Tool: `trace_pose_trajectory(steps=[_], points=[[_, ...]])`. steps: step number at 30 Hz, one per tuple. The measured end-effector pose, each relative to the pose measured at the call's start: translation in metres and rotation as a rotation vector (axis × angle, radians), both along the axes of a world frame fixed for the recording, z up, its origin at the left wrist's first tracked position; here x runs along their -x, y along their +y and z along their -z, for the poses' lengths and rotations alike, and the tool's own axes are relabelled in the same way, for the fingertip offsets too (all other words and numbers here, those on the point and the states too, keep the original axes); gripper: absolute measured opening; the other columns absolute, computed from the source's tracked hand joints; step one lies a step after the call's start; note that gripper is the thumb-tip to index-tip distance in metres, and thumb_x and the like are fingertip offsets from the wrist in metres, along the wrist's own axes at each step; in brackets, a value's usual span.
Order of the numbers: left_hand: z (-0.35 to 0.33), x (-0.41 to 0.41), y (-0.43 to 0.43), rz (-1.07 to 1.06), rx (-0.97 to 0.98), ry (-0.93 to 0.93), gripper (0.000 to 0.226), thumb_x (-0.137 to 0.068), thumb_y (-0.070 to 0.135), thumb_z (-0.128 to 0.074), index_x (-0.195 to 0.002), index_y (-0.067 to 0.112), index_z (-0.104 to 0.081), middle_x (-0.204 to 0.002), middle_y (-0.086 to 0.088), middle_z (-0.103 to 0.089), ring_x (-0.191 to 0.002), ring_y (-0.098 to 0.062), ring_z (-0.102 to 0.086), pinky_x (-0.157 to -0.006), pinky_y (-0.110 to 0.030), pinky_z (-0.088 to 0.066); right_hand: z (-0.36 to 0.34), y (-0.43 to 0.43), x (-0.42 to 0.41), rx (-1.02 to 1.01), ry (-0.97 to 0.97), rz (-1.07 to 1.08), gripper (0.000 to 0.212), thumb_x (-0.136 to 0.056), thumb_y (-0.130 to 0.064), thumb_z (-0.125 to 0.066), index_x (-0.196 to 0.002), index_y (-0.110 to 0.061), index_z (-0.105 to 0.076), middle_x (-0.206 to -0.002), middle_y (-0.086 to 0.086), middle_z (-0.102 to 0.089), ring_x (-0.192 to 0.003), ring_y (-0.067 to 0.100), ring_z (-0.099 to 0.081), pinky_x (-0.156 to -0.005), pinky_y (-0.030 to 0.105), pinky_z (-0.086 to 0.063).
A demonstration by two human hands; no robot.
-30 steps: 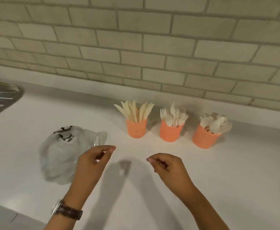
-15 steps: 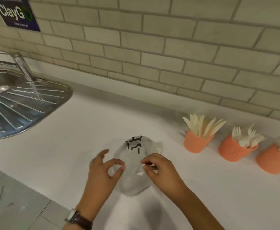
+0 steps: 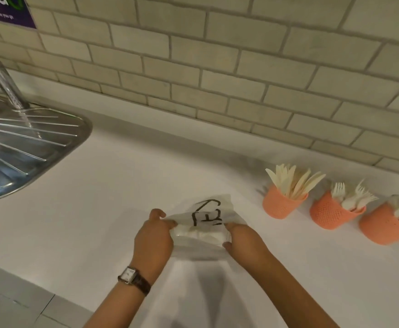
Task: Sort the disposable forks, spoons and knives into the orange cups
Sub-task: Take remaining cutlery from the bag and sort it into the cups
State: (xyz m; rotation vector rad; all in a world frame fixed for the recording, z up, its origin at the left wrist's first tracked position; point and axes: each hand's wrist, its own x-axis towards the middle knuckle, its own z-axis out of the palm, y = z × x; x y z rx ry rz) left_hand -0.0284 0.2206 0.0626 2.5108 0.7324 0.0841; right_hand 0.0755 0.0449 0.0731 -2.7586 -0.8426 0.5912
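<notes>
Three orange cups stand in a row at the right of the white counter. The nearest cup (image 3: 281, 205) holds knives, the middle cup (image 3: 331, 213) holds forks, and the right cup (image 3: 383, 227) holds spoons at the frame edge. A clear plastic bag (image 3: 208, 216) with black marker writing lies on the counter left of the cups. My left hand (image 3: 153, 240) grips the bag's left side. My right hand (image 3: 243, 242) grips its right side. Both hands hold the bag between them, just above the counter.
A steel sink drainboard (image 3: 23, 147) with a tap (image 3: 4, 84) fills the left. A tiled wall (image 3: 217, 67) runs along the back, with a purple sign (image 3: 6, 13) at top left. The counter's front edge (image 3: 39, 290) meets a tiled floor at bottom left.
My hands came onto the bag from either side and took hold of it. The view swung left, so the cups shifted to the right and the sink came in.
</notes>
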Motion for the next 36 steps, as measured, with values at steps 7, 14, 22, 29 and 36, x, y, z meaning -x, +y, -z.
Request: trace_pose_trajectory(steps=[7,14,22,29,36], points=[[-0.023,-0.010,0.010,0.156,-0.044,0.242,0.059,-0.078,0.000,-0.050,-0.132,0.022,-0.039,-0.128,-0.001,-0.022,-0.057,-0.009,-0.043,-0.045,-0.016,-0.033,-0.032,0.004,-0.001,-0.007,0.120,-0.006,0.076,-0.079,-0.024,-0.073,-0.143,-0.016,-0.034,-0.140,0.001,-0.048,-0.126,0.019,-0.048,-0.098,0.024,-0.039],[-0.025,-0.012,0.011,0.282,0.149,0.194,0.067,-0.073,0.009,-0.063,-0.125,0.047,-0.041,-0.154,0.002,-0.001,-0.120,-0.023,-0.044,-0.070,-0.018,-0.043,-0.008,0.023,0.002,-0.022,0.114,-0.225,0.049,-0.090,-0.009,-0.054,-0.138,-0.009,-0.044,-0.141,0.011,-0.047,-0.127,0.027,-0.045,-0.105,0.029,-0.035],[-0.033,-0.025,0.007,0.308,-0.007,-0.040,0.066,-0.080,0.010,-0.059,-0.134,0.041,-0.039,-0.147,0.009,-0.023,-0.117,-0.017,-0.041,-0.084,-0.021,-0.045,0.050,0.060,-0.017,0.239,-0.171,-0.460,0.056,-0.088,-0.018,-0.061,-0.137,-0.007,-0.035,-0.138,0.012,-0.044,-0.117,0.030,-0.052,-0.091,0.039,-0.043],[-0.031,-0.017,0.006,0.372,-0.051,0.130,0.118,-0.065,0.023,-0.079,-0.148,0.029,0.005,-0.153,0.013,0.005,-0.119,-0.018,-0.029,-0.084,-0.022,-0.047,0.054,0.068,-0.022,0.239,-0.286,-0.546,0.026,-0.086,-0.005,-0.059,-0.112,0.000,-0.055,-0.118,0.016,-0.052,-0.098,0.032,-0.058,-0.075,0.039,-0.046],[-0.028,-0.004,0.008,0.358,-0.198,0.152,0.123,-0.065,0.015,-0.076,-0.146,0.027,0.015,-0.154,0.013,0.011,-0.111,-0.016,-0.031,-0.079,-0.025,-0.050,0.029,0.065,-0.026,0.109,-0.205,-0.543,0.022,-0.087,0.007,-0.046,-0.106,0.003,-0.058,-0.113,0.020,-0.058,-0.105,0.032,-0.057,-0.080,0.032,-0.039]])
